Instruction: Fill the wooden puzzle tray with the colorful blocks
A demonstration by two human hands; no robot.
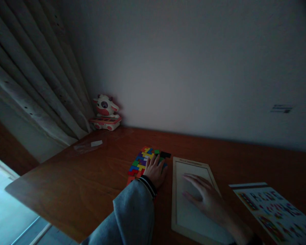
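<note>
My left hand (156,172) lies spread over the right side of a group of coloured puzzle blocks (140,161), which are laid close together on the table. Red, blue, yellow, green and black pieces show around its fingers, and some are hidden under the palm. Over the wooden puzzle frame (177,204) with a pale inner board is my right hand (204,195), its thumb and fingers apart and nothing between them. Whether it touches the board I cannot tell.
A printed sheet (272,207) with colourful shapes lies at the right. A cow toy (105,112) stands in the back left corner by the curtain (40,68). Clear plastic wrapping with a white label (96,143) lies on the wooden table (104,170). The wall rises behind.
</note>
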